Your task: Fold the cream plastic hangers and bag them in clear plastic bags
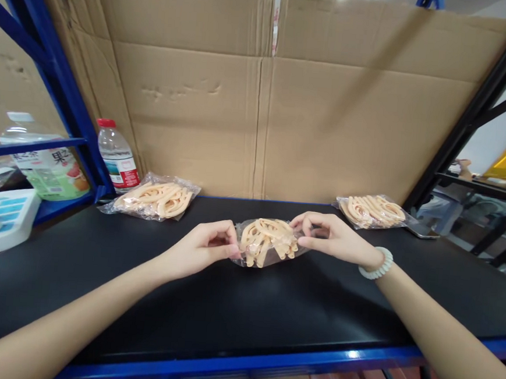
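Observation:
A clear plastic bag of beige hair clips (267,242) is held just above the black shelf top (235,305) at its middle. My left hand (207,245) pinches the bag's left end. My right hand (334,238), with a pale bead bracelet on its wrist, pinches the right end. A second bag of the same clips (158,198) lies at the back left, and a third bag (371,210) lies at the back right.
Cardboard sheets (264,97) wall off the back. Behind the blue frame post (56,75) at left stand a water bottle (118,155), a drink bottle (45,161) and a white box (0,219). A phone (422,231) lies beside the right bag. The shelf has a blue front edge (265,363).

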